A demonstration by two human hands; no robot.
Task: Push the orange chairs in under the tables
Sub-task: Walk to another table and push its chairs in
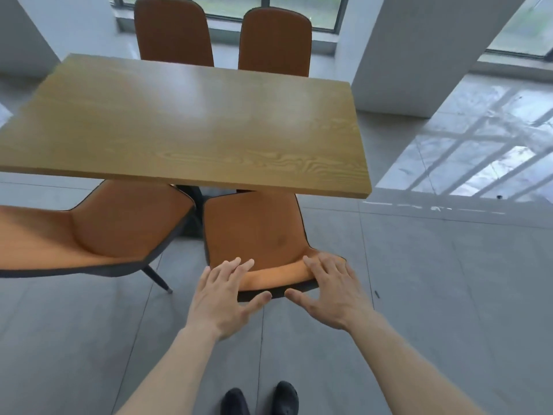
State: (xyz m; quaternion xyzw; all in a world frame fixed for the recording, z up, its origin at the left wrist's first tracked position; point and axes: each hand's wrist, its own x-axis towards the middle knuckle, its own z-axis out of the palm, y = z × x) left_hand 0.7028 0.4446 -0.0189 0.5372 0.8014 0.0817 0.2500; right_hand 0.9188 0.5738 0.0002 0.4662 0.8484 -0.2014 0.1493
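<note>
Just to the left, a wide orange padded chair with a dark grey shell and thin dark legs [89,235] stands turned at an angle, its seat front tucked only a little under the rectangular light wooden desk [185,124], so it looks not yet pushed in. Next to it, straight before the person, is a second orange padded chair with the same dark edging [257,232]; its seat front reaches under the near edge of the desk, while most of the seat and the backrest stay out on the grey tiled floor [434,295]. The left hand [223,298] lies on the left part of that backrest's top rim, fingers spread and straight over the orange padding, the thumb on the dark outer face. The right hand [326,292] matches it on the right part of the rim, fingers fanned over the top, thumb stretched towards the other hand. Neither clasps the rim; both look set for a flat, even shove, one at each side, probably to keep the chair from swinging as it slides. Beyond the desk, two more tall orange chair backs [173,31] rise close against its far edge, seemingly already in place.
</note>
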